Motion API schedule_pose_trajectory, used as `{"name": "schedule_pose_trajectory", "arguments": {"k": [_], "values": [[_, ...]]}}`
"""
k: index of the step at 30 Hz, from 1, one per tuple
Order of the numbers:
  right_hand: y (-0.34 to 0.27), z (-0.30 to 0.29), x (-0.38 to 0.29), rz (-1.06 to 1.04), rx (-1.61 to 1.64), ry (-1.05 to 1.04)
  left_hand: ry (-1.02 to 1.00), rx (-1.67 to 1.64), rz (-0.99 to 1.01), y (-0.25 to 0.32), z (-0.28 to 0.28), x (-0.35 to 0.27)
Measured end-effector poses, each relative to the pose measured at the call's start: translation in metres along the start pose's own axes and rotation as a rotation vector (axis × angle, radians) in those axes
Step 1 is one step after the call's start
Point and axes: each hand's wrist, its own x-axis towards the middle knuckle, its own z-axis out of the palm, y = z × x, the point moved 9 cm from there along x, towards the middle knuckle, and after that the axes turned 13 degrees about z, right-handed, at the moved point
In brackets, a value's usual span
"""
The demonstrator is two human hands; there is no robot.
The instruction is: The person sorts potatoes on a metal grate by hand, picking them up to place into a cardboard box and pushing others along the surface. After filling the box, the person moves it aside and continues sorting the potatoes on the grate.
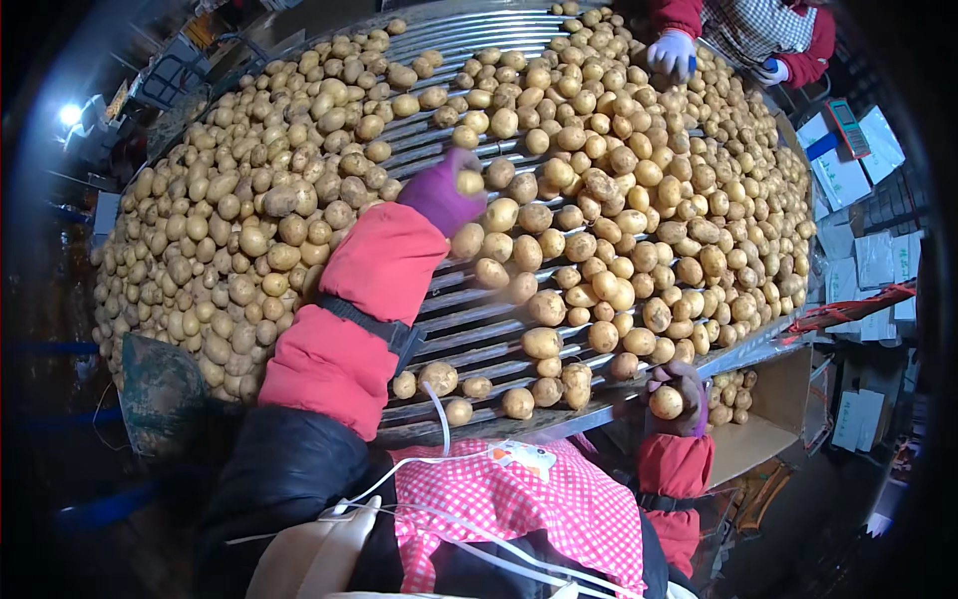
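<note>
My left hand (pixel 447 193), in a purple glove and red sleeve, reaches out over a slatted metal sorting table (pixel 449 329). Its fingers curl around a small potato (pixel 469 182), and the glove looks slightly blurred. Loose potatoes (pixel 528 253) lie just to its right on the bars. Beyond the table's front rail, my right hand (pixel 685 393) wears a dirty purple glove and grips another potato (pixel 666 403). Beside that hand is an open cardboard box (pixel 775 400) with several potatoes (pixel 730 395) in it.
A large potato heap (pixel 224 224) covers the table's left side. Across the table, another person's gloved hand (pixel 672 56) touches the potatoes. A metal rail (pixel 748 348) edges the near right side. White cartons (pixel 838 176) and a red-and-grey device (pixel 848 129) stand at right.
</note>
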Motion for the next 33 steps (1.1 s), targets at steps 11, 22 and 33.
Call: {"name": "schedule_pose_trajectory", "arguments": {"k": [11,22,33], "values": [[0.001,-0.049,-0.066,0.041,0.093,0.258,-0.551,0.406,0.033,0.01,0.076,0.01],[-0.043,-0.064,-0.088,-0.011,0.081,-0.01,-0.849,0.179,0.689,0.355,0.272,-0.094],[-0.041,-0.285,-0.275,-0.506,0.561,0.593,-1.117,-0.235,0.645,0.398,0.487,-0.163]]}}
